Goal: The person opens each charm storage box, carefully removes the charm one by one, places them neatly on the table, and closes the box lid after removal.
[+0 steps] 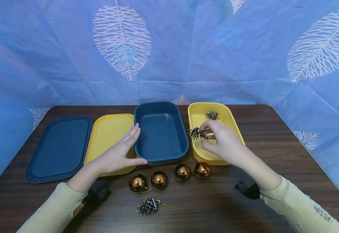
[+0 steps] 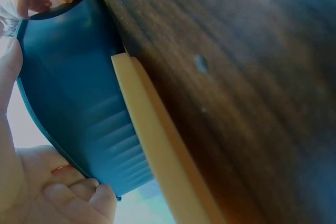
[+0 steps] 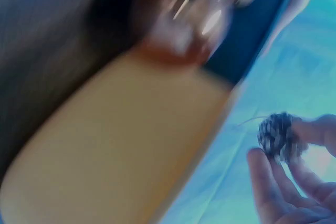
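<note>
My right hand (image 1: 223, 142) pinches a frosted pine cone (image 1: 198, 134) above the left side of the yellow box (image 1: 235, 124). The right wrist view also catches this pine cone (image 3: 281, 136) between thumb and fingers, over the box's rim. Inside the yellow box, near its far end, lies a second pine cone (image 1: 212, 115). With fingers extended, my left hand (image 1: 117, 154) rests against the left side and near left corner of the dark blue box (image 1: 160, 136), which holds nothing. A third pine cone (image 1: 147, 206) with a gold string lies on the table close to me.
Several shiny copper balls (image 1: 159, 180) with gold strings line up in front of the boxes on the dark wood table (image 1: 262, 142). Left of the blue box lie a yellow lid (image 1: 108, 136) and a dark blue lid (image 1: 61, 145). A blue leaf-patterned cloth (image 1: 216, 58) hangs behind.
</note>
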The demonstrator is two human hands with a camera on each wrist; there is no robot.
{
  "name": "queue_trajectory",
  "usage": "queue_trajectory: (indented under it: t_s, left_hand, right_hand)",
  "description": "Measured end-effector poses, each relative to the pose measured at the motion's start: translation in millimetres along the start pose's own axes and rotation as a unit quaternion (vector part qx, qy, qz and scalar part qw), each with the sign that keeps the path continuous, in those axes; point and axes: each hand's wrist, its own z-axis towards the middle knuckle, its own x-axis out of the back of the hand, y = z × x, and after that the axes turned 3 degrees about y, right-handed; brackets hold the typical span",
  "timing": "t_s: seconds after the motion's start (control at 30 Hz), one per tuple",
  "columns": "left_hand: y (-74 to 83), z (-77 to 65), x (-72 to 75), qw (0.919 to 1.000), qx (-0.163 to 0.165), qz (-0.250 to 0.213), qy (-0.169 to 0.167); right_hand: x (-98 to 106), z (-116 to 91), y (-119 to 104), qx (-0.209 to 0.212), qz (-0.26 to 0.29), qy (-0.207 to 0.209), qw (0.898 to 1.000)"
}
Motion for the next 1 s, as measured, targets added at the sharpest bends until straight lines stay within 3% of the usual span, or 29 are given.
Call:
queue_trajectory:
  t_s: [0.2,0.43,0.7,1.0]
  left_hand:
    - [0.0,0.2,0.1,1.0,0.002,0.001,-0.001]
    - [-0.4,0.8,0.3,1.0,0.004,0.002,-0.003]
    - [1.2,1.0,1.2,1.0,0.005,0.002,-0.004]
    - [1.5,0.4,0.9,0.9999,0.009,0.0,-0.006]
  right_hand:
    - [-10.4,-34.5,-26.1,0.069,0.039,-0.045,0.996]
    - [-31.6,-61.4,-33.4,0.146,0.107,-0.095,0.979]
    - [-55.7,-73.3,-32.7,0.155,0.153,-0.164,0.962]
    - [-72.7,-77.3,-31.5,0.174,0.153,-0.188,0.955]
